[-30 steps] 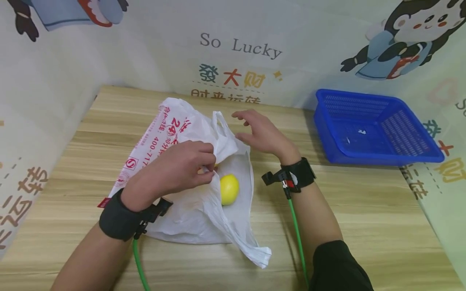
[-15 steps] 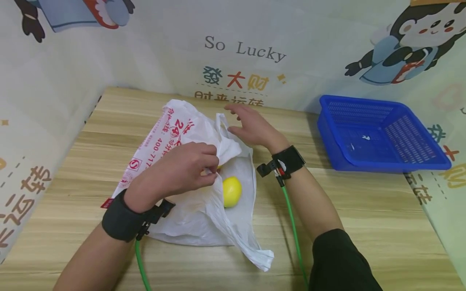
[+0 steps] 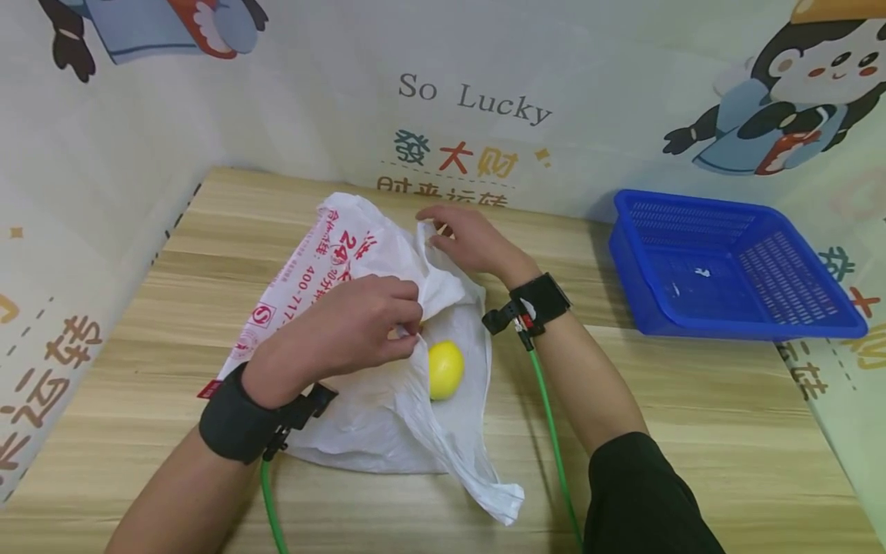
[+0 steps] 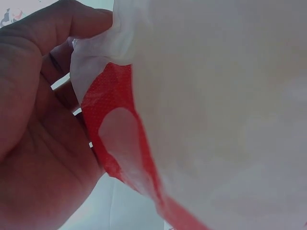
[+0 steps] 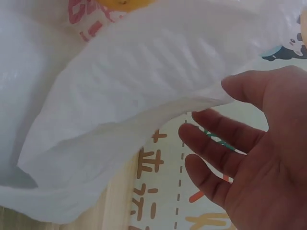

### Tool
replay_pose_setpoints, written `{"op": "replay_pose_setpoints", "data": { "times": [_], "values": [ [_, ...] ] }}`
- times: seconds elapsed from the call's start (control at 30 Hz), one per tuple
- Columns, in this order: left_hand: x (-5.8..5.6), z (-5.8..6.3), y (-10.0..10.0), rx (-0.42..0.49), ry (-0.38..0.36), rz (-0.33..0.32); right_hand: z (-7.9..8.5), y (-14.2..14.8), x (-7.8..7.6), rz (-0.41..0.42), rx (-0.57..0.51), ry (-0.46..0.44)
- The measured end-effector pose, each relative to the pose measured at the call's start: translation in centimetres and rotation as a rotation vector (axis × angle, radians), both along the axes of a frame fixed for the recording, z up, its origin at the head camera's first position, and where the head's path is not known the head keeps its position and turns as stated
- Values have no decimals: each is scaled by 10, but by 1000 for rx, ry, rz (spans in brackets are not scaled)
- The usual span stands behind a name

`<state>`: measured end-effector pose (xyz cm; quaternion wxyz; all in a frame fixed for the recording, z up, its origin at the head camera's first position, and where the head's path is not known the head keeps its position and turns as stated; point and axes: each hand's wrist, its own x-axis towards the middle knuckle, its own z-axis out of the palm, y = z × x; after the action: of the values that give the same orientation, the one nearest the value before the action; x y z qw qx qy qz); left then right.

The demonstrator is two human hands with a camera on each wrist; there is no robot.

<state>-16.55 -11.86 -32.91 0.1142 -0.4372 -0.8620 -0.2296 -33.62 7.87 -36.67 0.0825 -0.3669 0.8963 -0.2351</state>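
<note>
A white plastic bag (image 3: 374, 419) with red print lies on the table, its mouth facing right. In the mouth sits a yellow lemon (image 3: 446, 370), partly covered by the bag's near side. My left hand (image 3: 346, 323) pinches the bag's edge between thumb and fingers; the left wrist view shows a red patch on the plastic beside the palm. My right hand (image 3: 471, 240) is at the bag's far handle (image 3: 428, 232), thumb and fingers spread around it. In the right wrist view the thumb touches the plastic, and the fingers stay apart from it.
A blue plastic basket (image 3: 633, 308) stands at the back right of the wooden table (image 3: 664, 438), with small white bits on its floor. Printed wall sheeting (image 3: 332, 115) encloses the back and sides. Green cables (image 3: 550, 431) trail from both wrist cameras.
My right hand has moved left to the bag's far handle, and its thumb and fingers have drawn closer together. The left hand keeps its pinch on the bag's edge.
</note>
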Motion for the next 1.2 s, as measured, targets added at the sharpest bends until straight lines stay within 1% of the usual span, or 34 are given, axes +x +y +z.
{"op": "replay_pose_setpoints", "data": {
  "times": [0.2, 0.3, 0.4, 0.47, 0.63, 0.93, 1.1, 1.2],
  "values": [
    [0, -1, 3, 2, -3, -3, 3, 3, 5, -49, -7, -31],
    [1, -1, 3, -7, -15, 3, 5, -1, 8, -66, -19, -88],
    [4, -1, 0, -12, -28, 14, 5, -8, 9, -53, -12, -143],
    [5, -2, -1, -12, -25, 19, 4, -14, 9, -32, 15, -161],
    [5, -4, -1, -6, 0, 15, 4, -19, 10, 2, 87, -169],
    [5, -4, 1, -3, 18, 14, 11, -18, 19, 65, 104, -192],
    [5, -4, 3, -17, 17, 16, 13, -16, 22, 65, 92, -175],
    [4, -4, 5, -24, 19, 23, 14, -12, 24, 38, 91, -146]
  ]
}}
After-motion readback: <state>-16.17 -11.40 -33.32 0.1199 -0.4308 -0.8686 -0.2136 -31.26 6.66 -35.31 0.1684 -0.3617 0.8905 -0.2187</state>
